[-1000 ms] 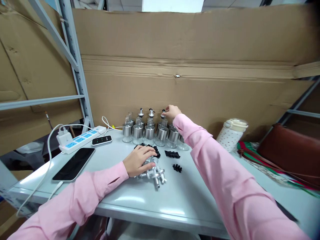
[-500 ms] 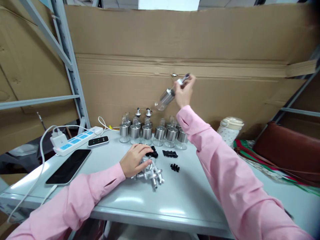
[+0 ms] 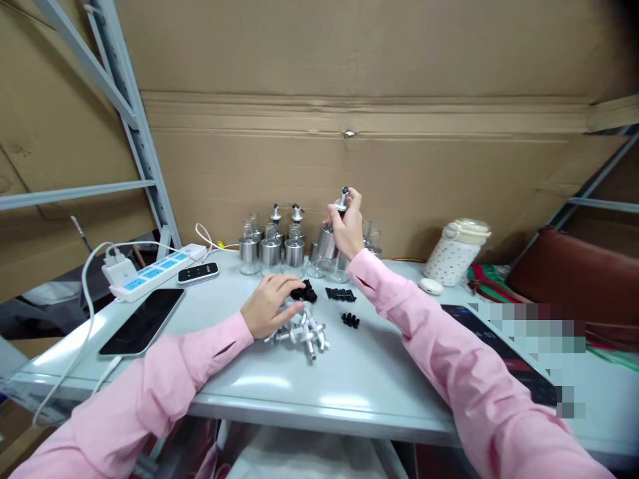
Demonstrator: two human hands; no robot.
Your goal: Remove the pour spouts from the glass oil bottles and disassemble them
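My right hand (image 3: 349,229) grips a glass bottle (image 3: 326,246) with a metal sleeve by its neck. A silver pourer spout (image 3: 342,199) with a black tip tops this bottle, which tilts slightly in front of the bottle row. My left hand (image 3: 271,306) rests with fingers stretched over the left side of a pile of silver spout pieces (image 3: 304,336). Black ring-like parts (image 3: 304,291) lie just beyond its fingertips. To their right are a row of black strips (image 3: 341,294) and a small group of black plugs (image 3: 350,320).
Several sleeved bottles (image 3: 270,253) line the back; two behind them carry spouts (image 3: 297,214). At left are a power strip (image 3: 160,269), a small black-topped device (image 3: 198,273) and a phone (image 3: 142,322). At right stand a dotted white flask (image 3: 454,256), a round white case (image 3: 430,286) and a dark-screened device (image 3: 494,346).
My right hand has lowered the bottle from up against the cardboard to the bottle row, turning it closer to upright. My left hand stays over the spout pile. The view has tipped downward.
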